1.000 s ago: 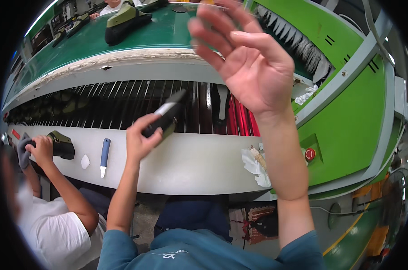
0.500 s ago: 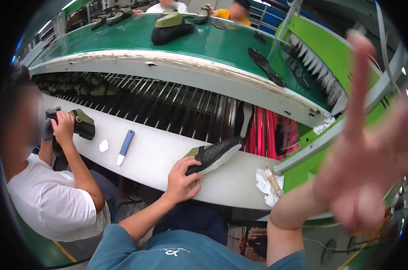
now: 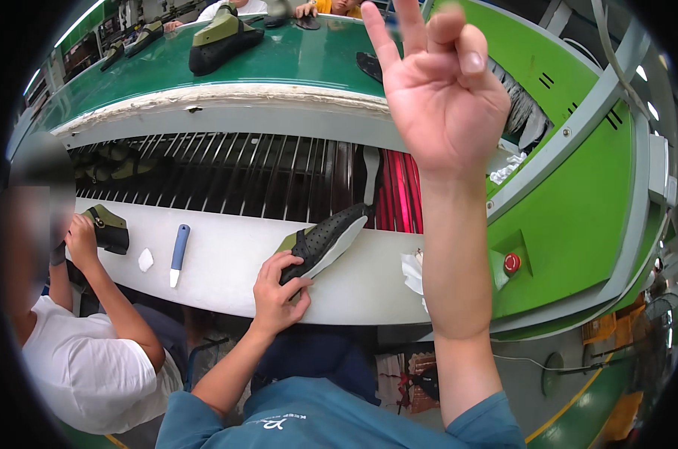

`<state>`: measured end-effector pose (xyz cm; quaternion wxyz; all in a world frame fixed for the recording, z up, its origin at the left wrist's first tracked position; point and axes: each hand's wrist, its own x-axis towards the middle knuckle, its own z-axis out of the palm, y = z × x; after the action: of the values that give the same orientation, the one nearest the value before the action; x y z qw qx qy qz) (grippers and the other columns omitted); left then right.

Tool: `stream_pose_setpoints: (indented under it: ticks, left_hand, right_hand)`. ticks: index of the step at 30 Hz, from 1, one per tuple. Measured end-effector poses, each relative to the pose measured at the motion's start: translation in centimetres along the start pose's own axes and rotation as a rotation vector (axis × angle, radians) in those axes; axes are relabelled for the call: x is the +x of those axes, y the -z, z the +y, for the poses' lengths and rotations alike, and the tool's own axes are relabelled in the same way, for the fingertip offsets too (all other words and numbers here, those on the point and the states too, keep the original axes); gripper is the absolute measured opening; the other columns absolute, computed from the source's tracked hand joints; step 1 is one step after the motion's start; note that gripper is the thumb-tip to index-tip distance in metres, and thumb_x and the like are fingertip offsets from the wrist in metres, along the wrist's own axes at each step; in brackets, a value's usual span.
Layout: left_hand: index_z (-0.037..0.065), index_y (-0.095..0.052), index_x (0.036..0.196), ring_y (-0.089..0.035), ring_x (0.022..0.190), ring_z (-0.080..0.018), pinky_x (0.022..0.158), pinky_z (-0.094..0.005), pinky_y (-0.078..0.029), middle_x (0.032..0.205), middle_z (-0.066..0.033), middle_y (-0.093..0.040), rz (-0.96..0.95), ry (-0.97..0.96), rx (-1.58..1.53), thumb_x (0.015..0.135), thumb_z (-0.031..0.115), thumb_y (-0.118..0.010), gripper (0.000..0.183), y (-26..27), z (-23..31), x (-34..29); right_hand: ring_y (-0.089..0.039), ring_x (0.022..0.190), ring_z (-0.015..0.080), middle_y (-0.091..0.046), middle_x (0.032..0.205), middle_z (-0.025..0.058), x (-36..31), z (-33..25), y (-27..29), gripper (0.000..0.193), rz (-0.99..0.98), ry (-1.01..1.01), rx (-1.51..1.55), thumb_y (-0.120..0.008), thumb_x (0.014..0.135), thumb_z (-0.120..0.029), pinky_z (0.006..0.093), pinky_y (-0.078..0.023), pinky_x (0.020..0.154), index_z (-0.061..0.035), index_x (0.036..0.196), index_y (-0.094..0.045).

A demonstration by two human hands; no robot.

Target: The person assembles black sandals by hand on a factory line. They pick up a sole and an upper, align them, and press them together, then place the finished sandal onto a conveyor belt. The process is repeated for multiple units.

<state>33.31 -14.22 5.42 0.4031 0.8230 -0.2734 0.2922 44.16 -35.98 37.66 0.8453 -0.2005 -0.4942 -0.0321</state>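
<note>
My left hand [image 3: 278, 295] grips the heel end of a black perforated shoe [image 3: 325, 241]. A green last fills the shoe, which lies tilted on the white ledge with its pale underside toward me and its toe pointing up and right. High above the ledge, my right hand [image 3: 451, 105] is raised palm toward me, holding nothing. Two of its fingers stretch up apart, while another finger and the thumb bend. Left of the shoe lie a blue-handled tool with a white tip [image 3: 179, 254] and a crumpled white scrap [image 3: 146, 260].
A co-worker [image 3: 103, 348] at left handles another shoe on a green last [image 3: 108, 228]. Beyond the ledge runs a roller rack [image 3: 242, 176], glowing red at its right end. Shoes stand on the green table [image 3: 309, 60]. A red button [image 3: 511, 263] sits on the green machine panel.
My right hand has swung left and up, from the right side to above the ledge. My view has shifted right. The left hand keeps its hold on the shoe.
</note>
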Motion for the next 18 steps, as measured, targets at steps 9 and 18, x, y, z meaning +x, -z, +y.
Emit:
stream_pose_setpoints:
  ticks: [9,18]
  left_hand:
    - [0.015,-0.081,0.088,-0.066,0.130,-0.0421,0.105,-0.0506,-0.057,0.128,-0.0105,-0.070,-0.012,0.015,-0.002,0.067,0.004,-0.080,0.024,-0.1,0.3,0.1]
    - [0.014,-0.081,0.089,-0.066,0.130,-0.0420,0.106,-0.0510,-0.057,0.130,-0.0100,-0.070,-0.014,0.018,-0.023,0.068,0.003,-0.080,0.024,-0.2,0.3,0.2]
  right_hand:
    - [-0.066,0.140,0.0435,-0.057,0.071,0.0114,1.1,0.0,2.7,0.030,0.190,-0.014,0.014,-0.046,0.100,0.003,0.0562,-0.032,0.135,-0.0087,0.072,-0.047]
    - [-0.071,0.094,0.0184,-0.079,0.113,0.0099,-0.1,-6.4,-2.2,0.023,0.163,0.117,0.265,-0.060,0.091,-0.007,0.0354,-0.056,0.087,-0.0026,0.106,-0.077]
